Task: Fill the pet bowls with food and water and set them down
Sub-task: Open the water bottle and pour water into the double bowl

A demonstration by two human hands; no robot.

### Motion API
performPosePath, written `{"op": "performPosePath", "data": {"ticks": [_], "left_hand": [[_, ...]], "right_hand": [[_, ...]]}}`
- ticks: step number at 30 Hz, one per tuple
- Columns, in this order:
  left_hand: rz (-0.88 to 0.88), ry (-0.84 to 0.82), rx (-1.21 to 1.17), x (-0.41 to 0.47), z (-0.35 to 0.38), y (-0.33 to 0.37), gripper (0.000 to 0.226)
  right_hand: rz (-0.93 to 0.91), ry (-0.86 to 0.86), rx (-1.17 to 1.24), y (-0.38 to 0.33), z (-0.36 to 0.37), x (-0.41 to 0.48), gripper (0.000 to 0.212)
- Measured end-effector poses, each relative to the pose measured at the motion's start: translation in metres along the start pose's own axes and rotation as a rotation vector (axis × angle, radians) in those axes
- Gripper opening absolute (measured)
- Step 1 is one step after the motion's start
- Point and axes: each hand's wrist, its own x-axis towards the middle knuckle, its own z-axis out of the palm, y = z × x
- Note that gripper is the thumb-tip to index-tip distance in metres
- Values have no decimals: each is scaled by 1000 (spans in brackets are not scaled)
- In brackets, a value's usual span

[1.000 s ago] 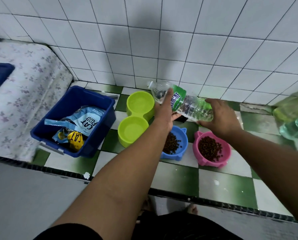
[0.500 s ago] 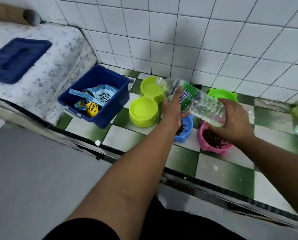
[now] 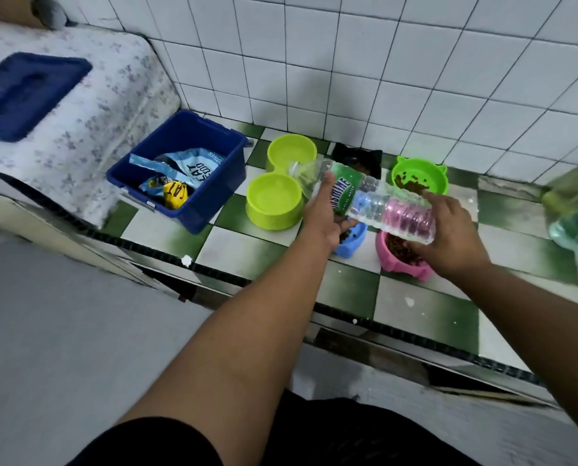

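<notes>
Your left hand (image 3: 326, 213) grips the water bottle (image 3: 371, 196) at its green label, and your right hand (image 3: 449, 237) is curled round its base. The bottle is tilted, with its mouth over the lime double bowl (image 3: 274, 200) on the tiled desk (image 3: 415, 307). The pink bowl (image 3: 398, 260) below holds kibble.

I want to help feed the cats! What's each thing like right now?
water bottle: tipped sideways, mouth toward the lime double bowl
left hand: grips its middle
right hand: grips its base
blue bowl: kibble inside
pink bowl: kibble inside
green bowl: some kibble
blue bin: open, food bags inside
</notes>
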Motion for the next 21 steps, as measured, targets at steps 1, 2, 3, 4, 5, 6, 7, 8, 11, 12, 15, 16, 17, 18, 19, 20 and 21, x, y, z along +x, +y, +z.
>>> {"op": "performPosePath", "data": {"ticks": [1, 2, 3, 4, 5, 6, 7, 8, 11, 12, 15, 16, 17, 18, 19, 20, 21], "left_hand": [[-16, -11, -10, 1, -2, 0, 40], [-31, -16, -16, 0, -4, 0, 40], [-40, -19, -19, 0, -5, -1, 40], [-45, -24, -23, 0, -6, -2, 41], [-50, -33, -29, 0, -7, -2, 42], [-54, -41, -38, -1, -8, -3, 44], [-58, -41, -44, -2, -8, -3, 46], [-63, -41, -49, -3, -9, -3, 48], [-76, -44, -64, -5, -9, -2, 47], [-81, -49, -71, -6, -8, -1, 47], [-85, -52, -79, -7, -8, 0, 49], [-83, -50, -80, -7, -8, -1, 49], [-81, -49, -82, -7, -8, -1, 49], [-80, -50, -84, -8, -8, -1, 48], [-79, -51, -89, -9, -8, -1, 47], [-79, -52, -95, -9, -8, -1, 46], [-81, -55, -100, -9, -9, -2, 46]], "right_hand": [[1, 3, 2, -1, -1, -2, 98], [1, 7, 5, -2, -2, -3, 98], [1, 9, 4, -3, -3, -5, 99], [1, 10, -2, -3, -4, -7, 99], [4, 11, -10, -4, -4, -8, 100], [11, 11, -16, -4, -5, -9, 100], [20, 10, -22, -5, -6, -10, 100], [26, 11, -28, -6, -7, -11, 100], [15, 32, -49, -9, -10, -14, 98], [13, 40, -55, -9, -11, -14, 98], [3, 56, -53, -9, -13, -15, 97], [-2, 58, -49, -9, -15, -15, 97], [-10, 58, -43, -9, -16, -15, 96], [-21, 61, -36, -9, -16, -15, 96], [-32, 66, -28, -9, -17, -14, 95], [-41, 71, -19, -9, -18, -14, 95], [-46, 77, -10, -9, -18, -14, 94]]}}
